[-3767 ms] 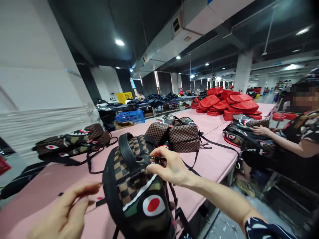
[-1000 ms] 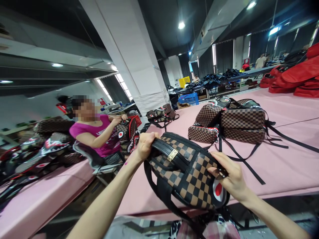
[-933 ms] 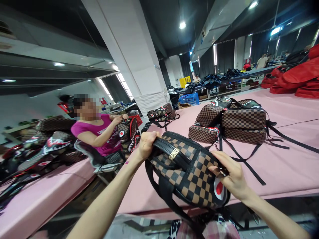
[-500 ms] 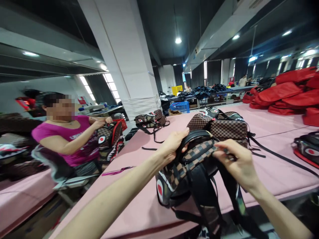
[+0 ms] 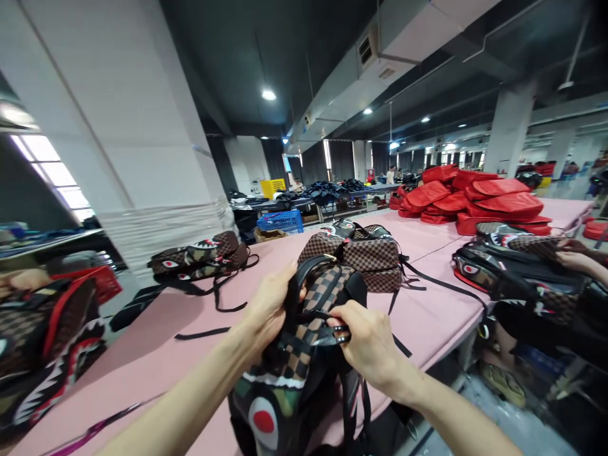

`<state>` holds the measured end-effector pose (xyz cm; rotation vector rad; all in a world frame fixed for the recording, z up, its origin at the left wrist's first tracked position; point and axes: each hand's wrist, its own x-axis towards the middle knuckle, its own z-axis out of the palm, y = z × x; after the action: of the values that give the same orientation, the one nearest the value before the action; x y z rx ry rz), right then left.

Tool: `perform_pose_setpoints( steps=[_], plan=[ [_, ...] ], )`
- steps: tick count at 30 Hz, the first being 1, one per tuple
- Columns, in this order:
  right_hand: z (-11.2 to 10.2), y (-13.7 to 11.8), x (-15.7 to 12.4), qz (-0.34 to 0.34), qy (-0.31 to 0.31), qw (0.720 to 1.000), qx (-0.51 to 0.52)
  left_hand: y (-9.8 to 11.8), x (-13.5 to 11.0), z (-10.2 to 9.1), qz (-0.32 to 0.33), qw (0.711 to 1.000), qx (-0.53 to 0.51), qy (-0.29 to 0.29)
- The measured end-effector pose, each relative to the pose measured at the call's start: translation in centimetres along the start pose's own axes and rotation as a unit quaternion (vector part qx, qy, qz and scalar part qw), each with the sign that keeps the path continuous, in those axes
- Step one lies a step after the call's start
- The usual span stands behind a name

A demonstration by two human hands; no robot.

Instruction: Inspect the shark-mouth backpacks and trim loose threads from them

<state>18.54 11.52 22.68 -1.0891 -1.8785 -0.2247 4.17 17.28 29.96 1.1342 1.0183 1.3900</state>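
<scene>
**Pink table [image 5: 156, 361], one checkered backpack, both my hands on it**

Brown-and-black checkered backpack with a camouflage shark face [image 5: 304, 361] sits at the near table edge. Its long axis runs away from me toward its black top handle [image 5: 311, 263]. My left hand [image 5: 268, 310] is closed around its upper left side. My right hand [image 5: 370, 345], opposite, pinches a black webbing strap [image 5: 316, 315].

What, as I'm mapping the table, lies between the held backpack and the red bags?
A heap of checkered backpacks on the pink table, in the head view.
</scene>
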Motion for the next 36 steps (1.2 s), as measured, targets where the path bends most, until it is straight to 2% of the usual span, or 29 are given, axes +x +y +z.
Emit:
perform_pose_setpoints(
  steps=[2,5,7,9,12,15,17,18,19,20,22,23,24,25,27,29,33,36],
  plan=[
    [0.2,0.0,0.0,0.015,0.005,0.999,0.03,0.1,-0.4,-0.3,-0.023,1.0,0.011,-0.019],
    [0.2,0.1,0.0,0.012,0.02,0.999,0.045,0.4,-1.6,-0.4,-0.024,0.996,0.048,-0.075],
    [-0.1,0.7,0.1,0.008,0.053,0.998,0.01,0.9,-2.6,-0.7,-0.045,0.99,0.069,-0.117],
    [-0.7,2.0,0.7,0.032,0.091,0.995,-0.039,1.7,-3.5,-1.3,-0.064,0.983,0.085,-0.152],
    [-1.6,4.2,1.9,0.101,0.107,0.987,-0.069,3.1,-3.6,-3.2,-0.059,0.973,0.133,-0.179],
    [-2.2,4.8,2.9,0.114,0.08,0.99,-0.027,4.1,-1.6,-6.1,-0.039,0.957,0.222,-0.183],
    [-2.2,4.3,3.0,0.11,0.051,0.992,0.03,4.2,-0.5,-7.8,0.03,0.94,0.304,-0.15],
    [-2.1,4.0,2.8,0.113,0.038,0.991,0.06,4.0,-0.3,-8.4,0.101,0.924,0.352,-0.115],
    [-2.0,3.6,2.7,0.115,0.03,0.989,0.085,3.7,-0.6,-8.6,0.193,0.893,0.401,-0.066],
    [-1.9,3.3,2.5,0.116,0.029,0.988,0.101,3.2,-1.3,-8.5,0.297,0.844,0.446,-0.009],
    [-1.7,2.9,2.2,0.112,0.036,0.986,0.115,1.6,-3.6,-7.5,0.486,0.704,0.51,0.081],
    [-1.6,2.8,2.2,0.108,0.038,0.987,0.117,0.6,-4.8,-6.8,0.536,0.645,0.538,0.082],
    [-1.6,2.7,2.2,0.105,0.039,0.987,0.116,-0.4,-6.0,-5.9,0.557,0.601,0.572,0.04],
    [-1.6,2.7,2.4,0.103,0.038,0.988,0.112,-1.4,-6.8,-5.1,0.569,0.559,0.602,0.038],
    [-1.6,2.5,2.8,0.108,0.031,0.99,0.084,-3.1,-7.6,-3.8,0.572,0.5,0.647,0.059],
    [-2.0,2.3,3.1,0.111,0.016,0.993,0.024,-3.9,-7.3,-3.1,0.565,0.477,0.667,0.088],
    [-2.9,1.5,3.5,0.109,-0.031,0.984,-0.141,-4.0,-6.3,-2.7,0.561,0.488,0.663,0.08],
    [-2.8,0.7,4.0,0.11,-0.057,0.967,-0.222,-4.0,-6.4,-2.6,0.563,0.49,0.662,0.073]
  ],
)
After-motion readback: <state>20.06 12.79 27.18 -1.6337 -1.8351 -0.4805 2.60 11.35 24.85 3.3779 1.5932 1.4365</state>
